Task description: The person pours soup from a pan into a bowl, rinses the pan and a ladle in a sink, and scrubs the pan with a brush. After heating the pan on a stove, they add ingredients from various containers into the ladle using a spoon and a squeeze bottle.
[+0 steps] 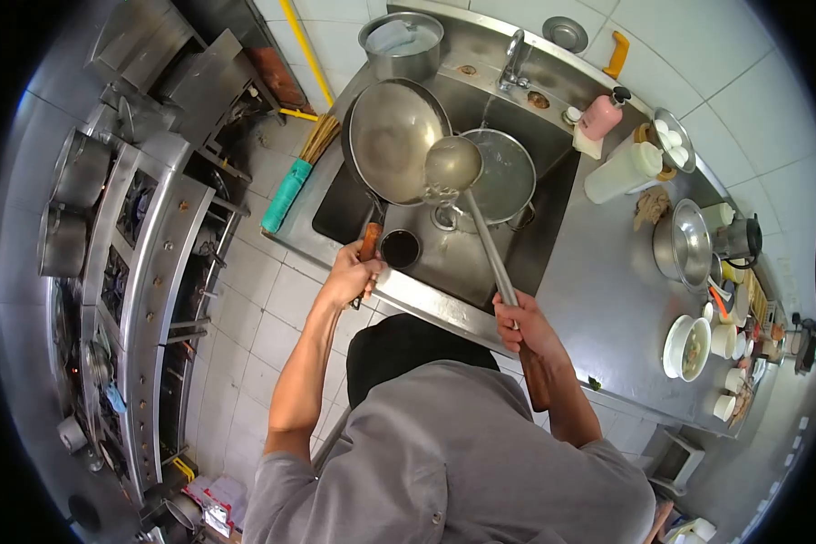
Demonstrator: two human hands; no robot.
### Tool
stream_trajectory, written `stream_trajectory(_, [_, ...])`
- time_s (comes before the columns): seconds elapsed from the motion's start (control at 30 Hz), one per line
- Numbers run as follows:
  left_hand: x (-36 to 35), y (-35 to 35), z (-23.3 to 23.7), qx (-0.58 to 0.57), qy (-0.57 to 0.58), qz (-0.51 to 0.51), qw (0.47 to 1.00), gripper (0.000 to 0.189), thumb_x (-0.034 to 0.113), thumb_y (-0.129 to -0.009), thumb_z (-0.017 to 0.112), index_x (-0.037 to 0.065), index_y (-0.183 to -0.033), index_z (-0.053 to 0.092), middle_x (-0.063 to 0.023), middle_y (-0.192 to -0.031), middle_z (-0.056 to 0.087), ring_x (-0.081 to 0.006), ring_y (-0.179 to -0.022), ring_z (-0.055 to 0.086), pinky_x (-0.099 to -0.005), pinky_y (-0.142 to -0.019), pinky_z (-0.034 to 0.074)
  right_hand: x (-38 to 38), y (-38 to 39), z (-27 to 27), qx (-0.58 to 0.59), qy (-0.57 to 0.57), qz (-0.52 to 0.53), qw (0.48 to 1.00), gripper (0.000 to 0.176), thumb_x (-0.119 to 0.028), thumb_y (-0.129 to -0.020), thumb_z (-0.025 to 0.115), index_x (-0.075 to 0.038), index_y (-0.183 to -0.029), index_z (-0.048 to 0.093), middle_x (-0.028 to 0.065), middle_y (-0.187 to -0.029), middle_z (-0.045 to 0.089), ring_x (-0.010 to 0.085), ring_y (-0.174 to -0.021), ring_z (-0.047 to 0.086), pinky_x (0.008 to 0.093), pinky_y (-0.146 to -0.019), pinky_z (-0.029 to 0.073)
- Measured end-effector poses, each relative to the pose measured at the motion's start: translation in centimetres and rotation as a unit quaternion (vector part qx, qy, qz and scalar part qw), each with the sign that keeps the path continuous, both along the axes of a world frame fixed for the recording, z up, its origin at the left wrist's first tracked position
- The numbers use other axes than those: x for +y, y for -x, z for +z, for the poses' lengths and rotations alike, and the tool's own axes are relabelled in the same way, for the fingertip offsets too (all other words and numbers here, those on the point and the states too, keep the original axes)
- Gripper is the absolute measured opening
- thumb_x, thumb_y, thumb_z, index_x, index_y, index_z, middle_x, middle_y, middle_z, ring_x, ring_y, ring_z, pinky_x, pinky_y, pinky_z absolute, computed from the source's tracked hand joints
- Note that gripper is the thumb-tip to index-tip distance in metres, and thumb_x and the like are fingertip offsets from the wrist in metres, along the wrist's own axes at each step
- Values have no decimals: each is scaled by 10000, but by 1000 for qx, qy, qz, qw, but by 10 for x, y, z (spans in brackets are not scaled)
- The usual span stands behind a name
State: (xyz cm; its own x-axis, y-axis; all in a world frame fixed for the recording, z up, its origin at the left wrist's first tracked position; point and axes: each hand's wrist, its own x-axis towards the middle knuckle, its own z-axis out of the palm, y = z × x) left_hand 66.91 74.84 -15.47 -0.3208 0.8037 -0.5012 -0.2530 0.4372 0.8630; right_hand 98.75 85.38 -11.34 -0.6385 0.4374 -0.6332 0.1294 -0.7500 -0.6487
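My left hand is closed round the wooden handle of a wok, which is held over the left part of the sink. In my right hand is the long handle of a ladle, gripped near its wooden end. The ladle's bowl overlaps the wok's right rim, and water appears to splash just below it. Behind the ladle, a metal pot of water stands in the sink under the running faucet. A dark round container sits near my left hand.
The steel sink has another pot at its back left corner. A bamboo brush lies at the left edge. On the right counter are a pink pump bottle, metal bowls and a white bowl. A stove stands left.
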Motion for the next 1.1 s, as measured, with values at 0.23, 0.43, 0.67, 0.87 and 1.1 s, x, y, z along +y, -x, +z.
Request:
stream_trajectory(0.23, [21,25,14,-174,11,-84,981,136,37,-844,648,67,-861,516,21,-628,461,-55,-404,413,-245,-337,332,6,43,8,-94,-244,-42,964,218,-104,-947,557,-35,-1149,514,-8,-628,465,77,-433,447,258,-385,356])
stream_trajectory(0.43, [10,52,28,-46,44,-170,983,135,30,-838,637,72,-811,512,22,-625,473,-62,-436,441,-256,-350,365,10,67,4,-211,-391,-159,882,193,-144,-944,589,-38,-1096,537,1,-636,491,83,-497,481,289,-450,398])
stream_trajectory(0.67, [-9,85,23,366,-12,-206,907,199,53,-773,632,-60,-912,544,-232,-719,617,-385,-712,648,-444,-672,508,8,89,-4,-432,-548,-123,705,321,-156,-890,648,-8,-1151,535,238,-994,670,451,-964,628,508,-826,484])
stream_trajectory(0.87, [-3,88,39,225,-19,-180,957,154,14,-796,625,-43,-906,534,-156,-659,603,-268,-533,634,-407,-474,491,18,127,15,-482,-552,-65,677,331,-156,-873,663,0,-1131,527,256,-1066,664,465,-1033,620,518,-860,481])
stream_trajectory(1.1, [8,61,-2,-9,-35,-166,985,108,-10,-813,624,5,-763,531,-70,-596,551,-165,-432,555,-322,-374,424,42,120,8,35,-215,-206,954,184,-167,-929,647,-37,-1026,559,59,-805,596,161,-667,595,309,-555,457])
